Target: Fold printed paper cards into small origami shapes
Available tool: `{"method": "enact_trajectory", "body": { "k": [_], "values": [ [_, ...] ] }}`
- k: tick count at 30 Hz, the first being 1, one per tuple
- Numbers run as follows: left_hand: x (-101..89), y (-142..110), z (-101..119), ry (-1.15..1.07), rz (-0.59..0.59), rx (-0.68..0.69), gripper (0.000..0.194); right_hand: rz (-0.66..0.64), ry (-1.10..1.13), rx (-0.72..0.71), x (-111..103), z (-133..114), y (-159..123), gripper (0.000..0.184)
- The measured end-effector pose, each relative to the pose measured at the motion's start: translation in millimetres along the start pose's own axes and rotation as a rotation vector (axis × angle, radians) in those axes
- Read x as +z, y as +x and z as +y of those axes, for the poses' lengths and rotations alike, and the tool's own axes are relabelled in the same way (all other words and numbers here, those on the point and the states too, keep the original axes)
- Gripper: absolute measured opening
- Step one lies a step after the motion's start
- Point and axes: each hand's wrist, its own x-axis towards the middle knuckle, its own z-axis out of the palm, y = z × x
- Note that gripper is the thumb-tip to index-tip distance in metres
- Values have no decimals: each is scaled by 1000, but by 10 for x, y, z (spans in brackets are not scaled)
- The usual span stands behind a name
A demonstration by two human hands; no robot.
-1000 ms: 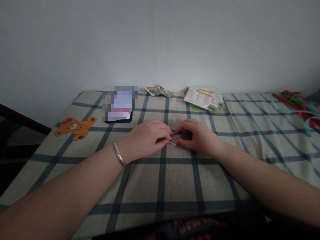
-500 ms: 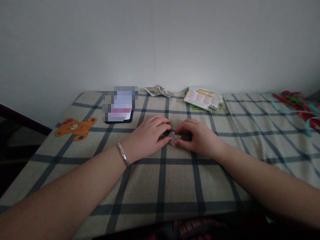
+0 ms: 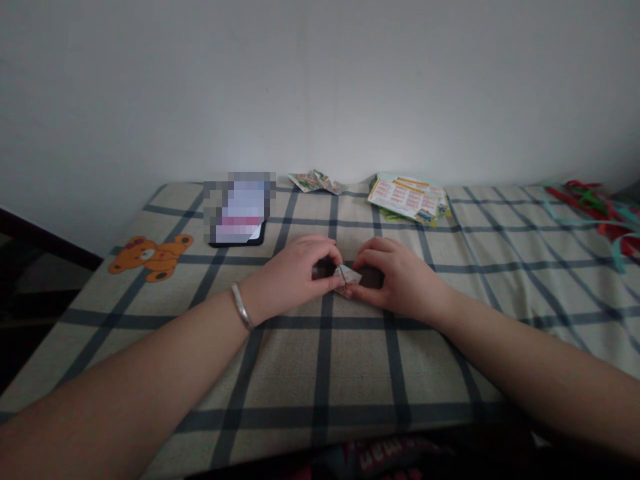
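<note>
cloth: a pale checked cloth [image 3: 280, 373] with dark stripes covers the table, smooth at the near side and wrinkled toward the right; behind it rises a plain pale wall [image 3: 320, 87]
phone: a dark-edged phone [image 3: 240, 230] lies at the far left, a blocky blur over much of it
bear: a flat orange bear figure [image 3: 153, 257] lies near the left edge, left of the phone
far edge: a crumpled printed paper [image 3: 316, 182] by the wall, and right of it a pile of printed sheets [image 3: 407, 199], overlapping
ribbons: a red, green and pale blue tangle [image 3: 600, 213] at the far right
in the way: the fingertips cover parts of the folded paper
writing: yellow headings and red print on the sheets, too small to read; pink lettering on dark fabric [image 3: 390, 457] at the bottom, too dim to read surely
folded paper: a small printed piece [image 3: 349, 277] with pointed corners, on the cloth between the hands
left hand: this hand [image 3: 300, 270], a silvery bracelet [image 3: 242, 307] at its wrist, pinches the paper's left side between thumb and forefinger
right hand: this hand [image 3: 403, 273] is curved, thumb against the paper's near side, fingers bent above; whether they grip it, i cannot tell
</note>
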Motion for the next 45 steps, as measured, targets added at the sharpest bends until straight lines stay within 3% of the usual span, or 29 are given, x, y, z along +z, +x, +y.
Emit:
{"method": "enact_trajectory", "body": {
  "k": [8,16,26,35,45],
  "values": [
    [-49,18,114,-167,-1,-131,9,-84,86,-130,-18,-21,14,21],
    [-53,5,148,-210,76,-145,5,4,97,-95,2,-17,11,14],
    [-26,1,149,-220,173,-68,7,90,157,23,-3,12,11,3],
    [-52,-3,173,-139,120,62,9,123,168,-19,27,53,20,4],
    [-6,-25,198,53,83,181,13,67,-87,-145,-46,-28,-7,9]
  ]
}}
